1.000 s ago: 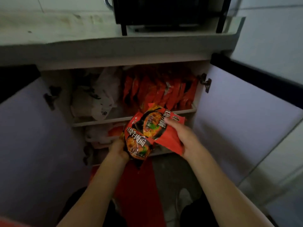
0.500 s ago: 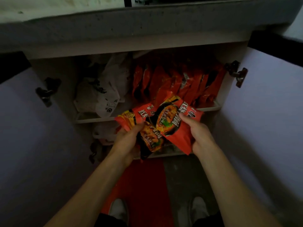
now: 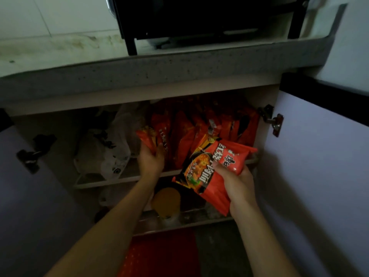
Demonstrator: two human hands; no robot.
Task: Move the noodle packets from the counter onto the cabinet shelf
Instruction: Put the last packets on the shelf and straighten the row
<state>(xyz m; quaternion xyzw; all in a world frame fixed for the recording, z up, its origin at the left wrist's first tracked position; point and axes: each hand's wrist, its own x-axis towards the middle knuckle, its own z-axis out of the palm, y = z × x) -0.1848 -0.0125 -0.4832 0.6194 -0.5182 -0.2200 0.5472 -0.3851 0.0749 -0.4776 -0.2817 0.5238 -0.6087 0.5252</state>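
My left hand [image 3: 150, 160] grips a red noodle packet [image 3: 147, 138] on edge and holds it over the upper cabinet shelf [image 3: 103, 181], just left of a row of several red packets [image 3: 201, 132] standing there. My right hand [image 3: 237, 182] holds a red and black noodle packet [image 3: 201, 172] in front of the shelf's right part, below the row. A second red packet lies behind it in the same hand. The grey counter [image 3: 139, 70] runs above the open cabinet.
White plastic bags [image 3: 105, 150] fill the shelf's left part. A jar with an orange lid [image 3: 166, 198] stands on the lower shelf. Cabinet doors [image 3: 319, 156] hang open at both sides. A black appliance [image 3: 199, 15] sits on the counter. A red mat [image 3: 161, 254] covers the floor.
My left hand has taken one packet away from the bunch and lifted it up to the shelf beside the row. My right hand keeps the others and has shifted right.
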